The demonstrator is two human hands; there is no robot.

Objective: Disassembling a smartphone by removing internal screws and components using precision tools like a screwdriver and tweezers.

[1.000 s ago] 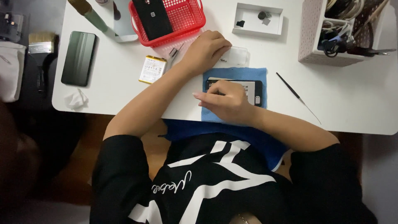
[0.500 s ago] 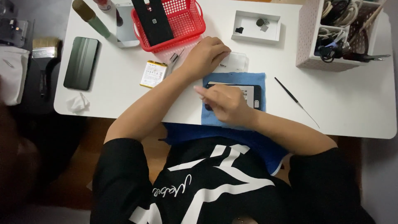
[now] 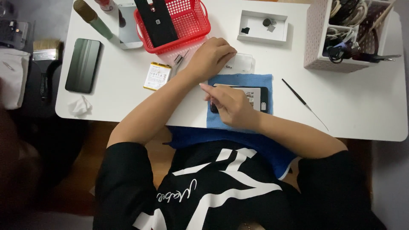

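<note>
An opened dark phone (image 3: 255, 97) lies on a blue cloth (image 3: 260, 81) near the table's front edge. My right hand (image 3: 230, 106) covers the phone's left end, its index finger stretched out to the left along the upper edge. Whether it pinches anything is hidden. My left hand (image 3: 211, 57) rests curled on the table just behind the cloth, beside a clear plastic cover (image 3: 240, 64). Metal tweezers (image 3: 178, 61) lie close to its wrist.
A red basket (image 3: 191, 21) holding a black panel stands behind my left hand, with a flat battery (image 3: 156, 76) to the left. A green phone (image 3: 83, 64), a white tray (image 3: 262, 26), a tool caddy (image 3: 336, 38) and a thin probe (image 3: 304, 103) lie around.
My right hand's fingers have shifted slightly toward the phone's left end, the index finger now stretched out. My left hand has stayed in place.
</note>
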